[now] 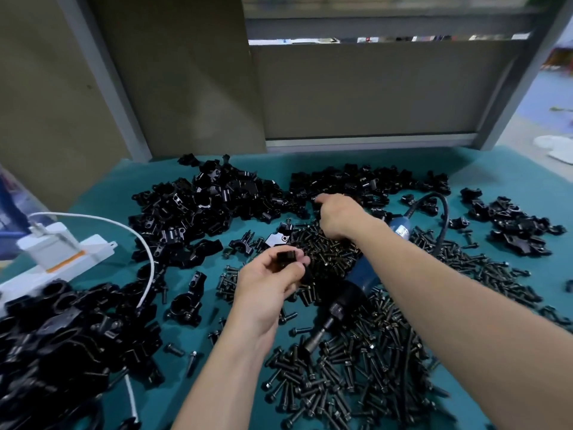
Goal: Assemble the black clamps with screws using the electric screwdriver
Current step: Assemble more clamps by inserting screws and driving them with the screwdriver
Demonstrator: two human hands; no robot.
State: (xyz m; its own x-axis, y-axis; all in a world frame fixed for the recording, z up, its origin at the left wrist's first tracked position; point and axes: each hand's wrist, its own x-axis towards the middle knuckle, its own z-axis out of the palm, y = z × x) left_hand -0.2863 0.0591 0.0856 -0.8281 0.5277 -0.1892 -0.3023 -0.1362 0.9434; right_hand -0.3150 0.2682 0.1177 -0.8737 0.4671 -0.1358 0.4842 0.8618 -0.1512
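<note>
Pinching 1 glossy, seemingly blocky black clamp (pixel 285 258), the left hand (pixel 267 282) hovers.

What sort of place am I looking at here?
Most likely a factory assembly bench: heaps of black clamps and loose screws cover a teal table, an electric screwdriver lies among them, and the left hand holds a clamp piece.

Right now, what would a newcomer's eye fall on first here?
Heaps of black clamps cover the far teal table, with screws spilled near right. At centre the left hand holds a clamp piece while the right hand reaches toward the far heap; the blue electric screwdriver lies among the screws.
</note>
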